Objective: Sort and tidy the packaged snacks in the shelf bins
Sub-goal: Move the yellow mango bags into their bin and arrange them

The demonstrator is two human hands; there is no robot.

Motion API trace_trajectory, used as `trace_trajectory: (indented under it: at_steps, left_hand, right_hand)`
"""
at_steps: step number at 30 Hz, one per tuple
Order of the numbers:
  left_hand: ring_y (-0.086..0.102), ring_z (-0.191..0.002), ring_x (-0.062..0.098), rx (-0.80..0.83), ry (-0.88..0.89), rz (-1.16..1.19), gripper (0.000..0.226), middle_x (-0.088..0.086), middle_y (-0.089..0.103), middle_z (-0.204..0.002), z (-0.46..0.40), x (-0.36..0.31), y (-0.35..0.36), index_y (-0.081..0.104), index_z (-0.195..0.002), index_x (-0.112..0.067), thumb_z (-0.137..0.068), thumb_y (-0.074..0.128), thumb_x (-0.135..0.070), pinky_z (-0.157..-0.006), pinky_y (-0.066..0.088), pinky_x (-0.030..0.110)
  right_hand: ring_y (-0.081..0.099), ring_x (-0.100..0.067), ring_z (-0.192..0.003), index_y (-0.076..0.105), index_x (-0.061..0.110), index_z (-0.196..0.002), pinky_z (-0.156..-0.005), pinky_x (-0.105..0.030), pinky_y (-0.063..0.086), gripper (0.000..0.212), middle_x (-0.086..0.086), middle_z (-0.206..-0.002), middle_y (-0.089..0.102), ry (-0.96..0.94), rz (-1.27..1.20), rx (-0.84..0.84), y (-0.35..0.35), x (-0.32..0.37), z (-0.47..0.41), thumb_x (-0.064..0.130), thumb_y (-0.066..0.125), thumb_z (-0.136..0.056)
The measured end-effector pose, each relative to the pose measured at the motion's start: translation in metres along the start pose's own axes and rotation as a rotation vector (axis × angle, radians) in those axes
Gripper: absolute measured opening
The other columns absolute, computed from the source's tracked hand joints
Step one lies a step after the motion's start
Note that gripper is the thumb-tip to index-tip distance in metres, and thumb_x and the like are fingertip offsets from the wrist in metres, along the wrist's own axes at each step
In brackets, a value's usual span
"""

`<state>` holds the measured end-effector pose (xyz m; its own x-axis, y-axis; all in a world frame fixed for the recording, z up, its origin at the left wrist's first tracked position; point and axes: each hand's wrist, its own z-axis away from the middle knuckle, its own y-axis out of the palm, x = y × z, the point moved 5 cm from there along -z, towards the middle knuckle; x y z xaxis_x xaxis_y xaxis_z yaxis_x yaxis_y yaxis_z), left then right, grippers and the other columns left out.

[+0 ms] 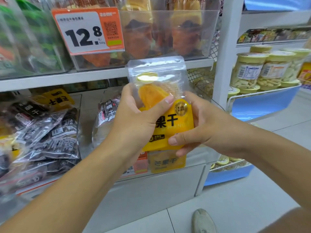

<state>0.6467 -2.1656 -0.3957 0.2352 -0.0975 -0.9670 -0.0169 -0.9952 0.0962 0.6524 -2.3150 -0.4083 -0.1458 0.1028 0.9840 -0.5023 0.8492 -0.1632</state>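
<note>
Yellow snack pouch (166, 115) upright, long axis vertical, clear top upward, left hand (134, 120) and right hand (200, 128) grips clamped around it

An orange price tag (88, 31) (reading 12.8) hangs left of lidded jars (262, 69).

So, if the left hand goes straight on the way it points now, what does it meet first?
Probably the white shelf edge above, or the clear bin on it. The left hand, gripping the yellow pouch, points up and forward; depth is unclear.

The left hand (134, 118) covers part of the yellow pouch's (175, 125) printed label.
</note>
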Motion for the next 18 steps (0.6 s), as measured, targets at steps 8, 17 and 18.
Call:
trace_trajectory:
  at_steps: [8, 17, 18]
  left_hand:
    - [0.073, -0.094, 0.012, 0.139, -0.032, -0.153, 0.053, -0.010, 0.074, -0.104, -0.003, 0.008, 0.015, 0.053, -0.119, -0.035, -0.074, 0.081, -0.033, -0.083, 0.060, 0.045]
    - [0.071, -0.087, 0.008, 0.300, 0.285, -0.478, 0.048, -0.017, 0.070, -0.099, -0.010, -0.007, 0.041, 0.051, -0.118, -0.033, -0.082, 0.080, -0.020, -0.076, 0.060, 0.038]
    - [0.069, -0.086, 0.005, 0.296, 0.349, -0.552, 0.050, -0.021, 0.069, -0.099, -0.011, -0.011, 0.045, 0.050, -0.119, -0.033, -0.082, 0.081, -0.022, -0.078, 0.058, 0.037]
  right_hand:
    - [0.074, -0.022, -0.086, 0.048, 0.024, -0.134, -0.062, -0.036, 0.061, 0.075, -0.005, -0.110, 0.071, -0.041, -0.014, -0.163, -0.014, -0.004, 0.006, -0.019, 0.071, -0.077]
    - [0.073, -0.024, -0.099, 0.061, 0.035, -0.119, -0.077, -0.045, 0.062, 0.072, -0.001, -0.119, 0.070, -0.111, 0.302, -0.250, -0.081, 0.055, 0.024, 0.039, 0.095, -0.056]
    - [0.074, -0.028, -0.096, 0.062, 0.034, -0.117, -0.075, -0.050, 0.061, 0.075, -0.006, -0.118, 0.070, -0.154, 0.322, -0.269, -0.086, 0.065, 0.024, 0.030, 0.096, -0.051]
